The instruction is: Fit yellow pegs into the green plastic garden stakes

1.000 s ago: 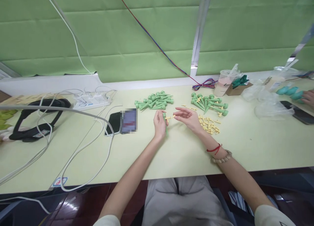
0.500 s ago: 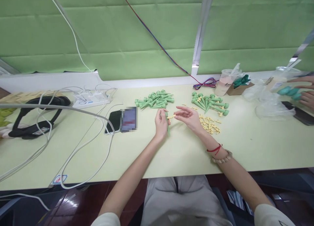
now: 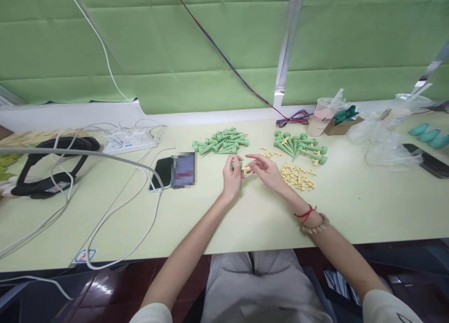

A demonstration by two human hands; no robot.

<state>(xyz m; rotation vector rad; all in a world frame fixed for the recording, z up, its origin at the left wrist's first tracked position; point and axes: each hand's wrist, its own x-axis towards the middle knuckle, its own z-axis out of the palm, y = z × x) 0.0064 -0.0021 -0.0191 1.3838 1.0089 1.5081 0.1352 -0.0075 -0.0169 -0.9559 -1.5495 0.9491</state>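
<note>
My left hand [image 3: 232,179] is closed around a green watering spike [image 3: 241,189], whose pointed end shows below the fingers. A small yellow valve piece [image 3: 246,169] sticks out sideways from that spike toward the right. My right hand [image 3: 268,173] is at the outer end of the yellow piece, fingers apart, the index stretched out; whether a fingertip presses on it is hard to make out. Beside my right wrist lies a pile of small yellow valve pieces [image 3: 297,177]. Behind my left hand is a heap of green spikes [image 3: 221,142]. Farther right, other green spikes [image 3: 300,146] have yellow pieces in them.
Two phones [image 3: 162,174] lie left of my hands. White cables [image 3: 156,220], a power strip [image 3: 131,142] and a black headset strap [image 3: 52,189] occupy the left side. On the right are a drink cup [image 3: 320,118], plastic bags [image 3: 384,150], teal objects [image 3: 428,135] and a black phone [image 3: 430,161].
My right hand has shifted slightly left, its fingers closer to my left hand and over the yellow piece. At the far right, another person's hands have left the teal objects and the view.
</note>
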